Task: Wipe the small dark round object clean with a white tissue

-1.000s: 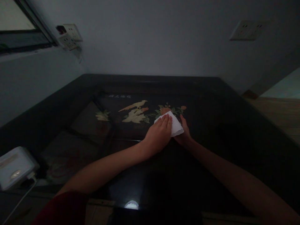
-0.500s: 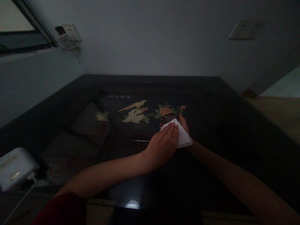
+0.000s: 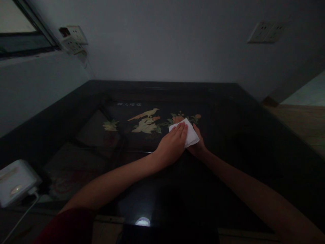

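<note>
My left hand [image 3: 170, 145] lies over a folded white tissue [image 3: 192, 134], its fingers together and pressing it down. Under and behind the tissue, my right hand [image 3: 198, 145] is curled, thumb up at the far right side. The dark, round-rimmed object in that hand, which looks like a glass cup or jar, is now covered by the tissue. Both hands are over the glossy black table [image 3: 228, 115], in front of an inlaid orange flower [image 3: 177, 119].
A white box-shaped device [image 3: 19, 181] with a cable [image 3: 24, 217] stands at the table's left front. An inlaid bird picture [image 3: 146, 123] decorates the tabletop. Wall sockets [image 3: 266, 32] sit on the wall behind, with more sockets [image 3: 73, 39] near the window at left.
My left hand and the tissue have slid forward and slightly left, covering the round rim that showed before. The right hand stays close to its earlier place.
</note>
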Available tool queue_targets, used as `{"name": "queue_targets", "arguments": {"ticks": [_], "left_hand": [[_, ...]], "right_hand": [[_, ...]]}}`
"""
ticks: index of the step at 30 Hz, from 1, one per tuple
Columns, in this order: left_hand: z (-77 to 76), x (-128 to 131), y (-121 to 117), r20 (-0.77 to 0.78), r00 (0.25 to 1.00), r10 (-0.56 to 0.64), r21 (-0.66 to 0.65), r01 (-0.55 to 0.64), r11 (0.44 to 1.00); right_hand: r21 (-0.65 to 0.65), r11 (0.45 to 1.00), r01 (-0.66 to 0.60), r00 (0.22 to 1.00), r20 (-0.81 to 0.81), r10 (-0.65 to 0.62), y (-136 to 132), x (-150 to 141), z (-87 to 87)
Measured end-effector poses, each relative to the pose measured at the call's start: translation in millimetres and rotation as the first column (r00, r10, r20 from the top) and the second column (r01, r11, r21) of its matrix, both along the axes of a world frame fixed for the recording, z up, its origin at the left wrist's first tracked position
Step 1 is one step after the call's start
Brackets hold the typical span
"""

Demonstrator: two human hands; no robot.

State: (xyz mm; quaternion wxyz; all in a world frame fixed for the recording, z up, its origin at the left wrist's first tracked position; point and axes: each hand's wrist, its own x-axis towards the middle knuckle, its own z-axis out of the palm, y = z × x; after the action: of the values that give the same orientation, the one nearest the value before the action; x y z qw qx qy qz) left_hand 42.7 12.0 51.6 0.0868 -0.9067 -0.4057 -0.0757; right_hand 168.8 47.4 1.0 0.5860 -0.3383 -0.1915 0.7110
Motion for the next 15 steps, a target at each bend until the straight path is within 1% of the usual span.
{"name": "queue_targets", "arguments": {"ticks": [4,7,10,13,15], "left_hand": [[5.5,-2,-6,-0.028,0.996,0.082,0.011,-0.082,0.997],[11.0,-3,-13,-0.073,0.991,0.109,0.005,-0.109,0.994],[16.5,-2,-22,-0.116,0.988,0.097,0.006,-0.097,0.995],[20.0,-1,-30,-0.139,0.989,0.052,0.01,-0.051,0.999],[21.0,0,-34,-0.149,0.989,0.021,0.006,-0.02,1.0]], "right_hand": [[-0.031,0.999,-0.029,0.999,0.03,0.029,3,0,-3.0],[-0.029,0.999,-0.033,0.998,0.057,0.034,5,0,-8.2],[-0.048,0.999,0.008,0.996,0.088,-0.004,8,2,-13.3],[-0.101,0.992,0.073,0.99,0.125,-0.06,11,6,-18.5],[-0.083,0.994,0.067,0.987,0.15,-0.054,12,9,-22.3]]}}
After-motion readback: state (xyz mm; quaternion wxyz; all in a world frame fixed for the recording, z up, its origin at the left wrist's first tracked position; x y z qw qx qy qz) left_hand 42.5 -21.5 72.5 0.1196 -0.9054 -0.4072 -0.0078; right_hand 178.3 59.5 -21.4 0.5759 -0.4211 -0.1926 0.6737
